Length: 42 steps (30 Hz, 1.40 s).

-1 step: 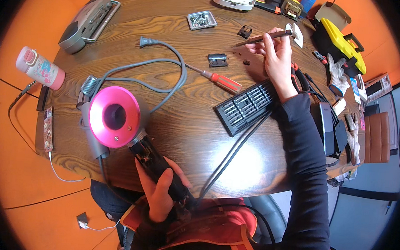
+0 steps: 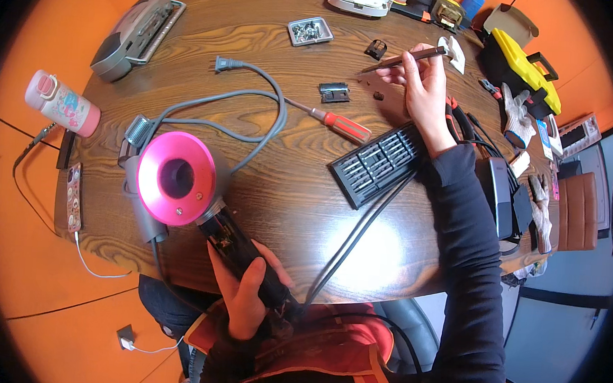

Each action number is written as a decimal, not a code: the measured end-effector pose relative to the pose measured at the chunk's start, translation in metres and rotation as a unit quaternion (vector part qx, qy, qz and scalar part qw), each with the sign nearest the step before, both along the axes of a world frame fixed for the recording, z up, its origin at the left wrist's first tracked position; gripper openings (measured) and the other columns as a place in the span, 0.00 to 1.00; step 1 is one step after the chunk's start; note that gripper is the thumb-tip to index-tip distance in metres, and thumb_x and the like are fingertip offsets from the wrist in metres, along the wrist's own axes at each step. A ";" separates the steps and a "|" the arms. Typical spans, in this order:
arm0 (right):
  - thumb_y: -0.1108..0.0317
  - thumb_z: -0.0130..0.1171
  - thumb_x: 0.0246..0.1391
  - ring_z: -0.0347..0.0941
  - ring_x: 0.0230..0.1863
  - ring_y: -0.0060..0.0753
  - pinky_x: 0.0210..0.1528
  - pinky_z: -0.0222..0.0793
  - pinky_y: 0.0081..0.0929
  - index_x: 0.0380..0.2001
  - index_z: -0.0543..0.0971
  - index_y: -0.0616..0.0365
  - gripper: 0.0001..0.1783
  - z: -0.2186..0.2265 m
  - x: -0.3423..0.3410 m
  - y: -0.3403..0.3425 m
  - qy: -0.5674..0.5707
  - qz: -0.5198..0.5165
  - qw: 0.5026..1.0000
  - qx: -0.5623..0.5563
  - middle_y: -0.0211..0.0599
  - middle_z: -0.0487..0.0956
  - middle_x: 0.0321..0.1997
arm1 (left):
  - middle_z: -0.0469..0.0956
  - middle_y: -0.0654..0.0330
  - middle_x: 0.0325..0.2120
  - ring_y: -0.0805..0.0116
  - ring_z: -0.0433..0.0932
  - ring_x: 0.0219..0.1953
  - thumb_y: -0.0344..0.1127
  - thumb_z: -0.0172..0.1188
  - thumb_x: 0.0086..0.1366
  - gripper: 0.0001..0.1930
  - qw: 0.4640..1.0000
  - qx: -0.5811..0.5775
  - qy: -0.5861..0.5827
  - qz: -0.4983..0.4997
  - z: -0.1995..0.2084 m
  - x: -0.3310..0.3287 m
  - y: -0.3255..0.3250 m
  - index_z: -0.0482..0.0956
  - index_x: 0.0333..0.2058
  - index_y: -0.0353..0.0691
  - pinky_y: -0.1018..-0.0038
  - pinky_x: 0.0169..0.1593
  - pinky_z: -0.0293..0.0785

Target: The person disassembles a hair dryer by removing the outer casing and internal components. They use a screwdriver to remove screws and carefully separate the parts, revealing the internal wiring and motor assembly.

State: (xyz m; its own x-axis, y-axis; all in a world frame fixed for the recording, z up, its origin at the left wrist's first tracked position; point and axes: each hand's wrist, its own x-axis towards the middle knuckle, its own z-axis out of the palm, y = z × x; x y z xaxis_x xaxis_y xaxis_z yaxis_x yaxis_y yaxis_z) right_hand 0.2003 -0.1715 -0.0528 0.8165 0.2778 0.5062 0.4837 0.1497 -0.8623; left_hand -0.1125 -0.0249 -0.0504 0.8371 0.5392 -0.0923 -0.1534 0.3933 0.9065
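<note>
My left hand (image 2: 247,296) is wrapped round the black handle of a hair dryer (image 2: 153,183) near the table's front edge. The dryer's pink ring-shaped head points up, and its handle casing is off at the upper part, with inner parts showing. Over the far right of the table, my right hand (image 2: 426,83) grips a slim dark precision screwdriver (image 2: 424,53), its thin tip toward the left. Below that wrist lies a black bit case (image 2: 377,164) with rows of small bits. Small dark parts, including a black bracket (image 2: 376,49) and a flat black piece (image 2: 334,92), lie near the screwdriver.
A red-handled screwdriver (image 2: 348,127) lies beside a looped grey plug cord (image 2: 281,114). Farther back stands a tray of screws (image 2: 311,32). On the right are a yellow-black toolbox (image 2: 517,67), gloves (image 2: 517,119) and cables. A pink-white bottle (image 2: 61,104) stands at left.
</note>
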 end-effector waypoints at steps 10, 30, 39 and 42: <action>0.70 0.49 0.54 0.73 0.23 0.44 0.24 0.68 0.32 0.31 0.65 0.60 0.06 0.043 -0.023 0.008 -0.188 -0.133 0.912 -0.341 0.46 0.75 0.21 | 0.69 0.54 0.23 0.68 0.70 0.17 0.29 0.48 0.57 0.27 0.999 0.003 -0.035 -0.003 0.000 0.002 0.001 0.47 0.54 0.39 0.76 0.21 0.70; 0.67 0.60 0.41 0.71 0.34 0.47 0.37 0.68 0.38 0.25 0.78 0.58 0.08 -0.007 -0.008 0.027 -0.232 -0.104 0.850 -0.461 0.43 0.74 0.29 | 0.68 0.53 0.22 0.67 0.70 0.16 0.27 0.46 0.57 0.26 0.999 -0.009 -0.035 0.015 0.000 0.007 -0.003 0.47 0.53 0.38 0.74 0.20 0.71; 0.70 0.58 0.48 0.66 0.28 0.17 0.34 0.61 0.17 0.27 0.76 0.63 0.06 0.070 -0.114 0.048 -0.082 0.112 0.943 -0.302 0.29 0.73 0.23 | 0.67 0.56 0.26 0.72 0.72 0.19 0.19 0.47 0.55 0.34 0.996 -0.069 -0.060 -0.012 0.000 0.008 0.002 0.40 0.58 0.38 0.76 0.24 0.71; 0.73 0.58 0.46 0.68 0.28 0.27 0.34 0.62 0.21 0.26 0.76 0.63 0.05 0.071 -0.152 0.061 -0.110 0.179 0.938 -0.274 0.35 0.73 0.24 | 0.66 0.57 0.28 0.74 0.72 0.19 0.19 0.49 0.55 0.36 0.996 -0.071 -0.045 -0.012 0.001 0.008 0.002 0.39 0.58 0.38 0.78 0.23 0.71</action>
State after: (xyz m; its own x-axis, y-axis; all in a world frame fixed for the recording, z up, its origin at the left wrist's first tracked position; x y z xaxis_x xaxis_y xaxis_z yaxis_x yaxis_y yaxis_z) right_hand 0.0484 -0.1106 0.0180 0.5146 0.7820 0.3516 0.6619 -0.1016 -0.7427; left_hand -0.1048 -0.0233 -0.0491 0.8578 0.5058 -0.0911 -0.2200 0.5217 0.8243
